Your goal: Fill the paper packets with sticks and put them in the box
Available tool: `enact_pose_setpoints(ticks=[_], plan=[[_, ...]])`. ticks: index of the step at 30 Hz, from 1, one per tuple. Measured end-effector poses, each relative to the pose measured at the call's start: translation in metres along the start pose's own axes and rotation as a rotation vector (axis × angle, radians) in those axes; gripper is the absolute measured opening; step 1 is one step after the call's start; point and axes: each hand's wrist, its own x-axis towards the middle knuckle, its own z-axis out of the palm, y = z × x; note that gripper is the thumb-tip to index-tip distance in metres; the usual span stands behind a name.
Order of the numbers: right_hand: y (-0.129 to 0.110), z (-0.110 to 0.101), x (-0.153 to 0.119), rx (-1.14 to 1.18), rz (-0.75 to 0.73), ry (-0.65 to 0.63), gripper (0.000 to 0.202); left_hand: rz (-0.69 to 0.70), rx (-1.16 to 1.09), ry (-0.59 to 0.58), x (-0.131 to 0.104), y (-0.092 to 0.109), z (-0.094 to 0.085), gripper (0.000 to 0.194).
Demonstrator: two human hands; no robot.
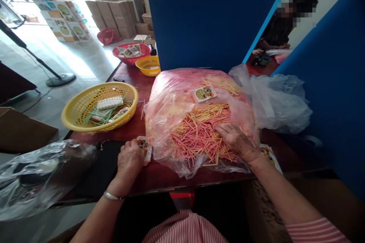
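Note:
A big clear plastic bag (176,95) lies open on the dark red table (159,176), filled with thin pink and yellow sticks (199,133). My right hand (236,140) rests palm down on the sticks near the bag's front, fingers spread into the pile. My left hand (129,157) sits at the bag's left front corner, closed around a small printed packet (144,146). Another printed packet (203,93) lies on top of the bag. A third packet (269,153) lies beside my right wrist.
A yellow basket (76,112) with green sticks and a white packet stands at the left. A smaller yellow basket (148,65) and a red basket (131,54) stand farther back. Crumpled clear bags (279,100) lie right and lower left (34,174). Blue partitions (205,15) rise behind; a person (281,22) sits beyond.

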Motion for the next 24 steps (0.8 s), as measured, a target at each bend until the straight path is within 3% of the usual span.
enact_pose_setpoints(ticks=[4,8,12,17,21,24], plan=[[0.007,0.007,0.003,-0.109,-0.015,-0.045,0.036,-0.108,0.023,-0.094,0.005,-0.002,0.000,0.040],[0.009,0.009,0.002,-0.113,-0.037,-0.055,0.028,-0.147,-0.057,-0.122,0.006,-0.009,0.004,0.035],[0.002,0.012,0.004,-0.186,0.031,-0.067,0.021,-0.124,-0.105,-0.013,0.003,-0.014,0.014,0.024],[-0.010,0.015,0.005,-0.286,0.104,-0.061,0.018,-0.084,-0.061,0.137,-0.001,-0.016,0.024,0.025],[-0.012,0.018,0.003,-0.358,0.126,-0.029,0.017,-0.027,0.017,0.226,-0.003,-0.019,0.024,0.028],[-0.012,0.020,0.003,-0.377,0.138,-0.001,0.017,-0.045,-0.048,0.252,-0.002,-0.024,0.022,0.030]])
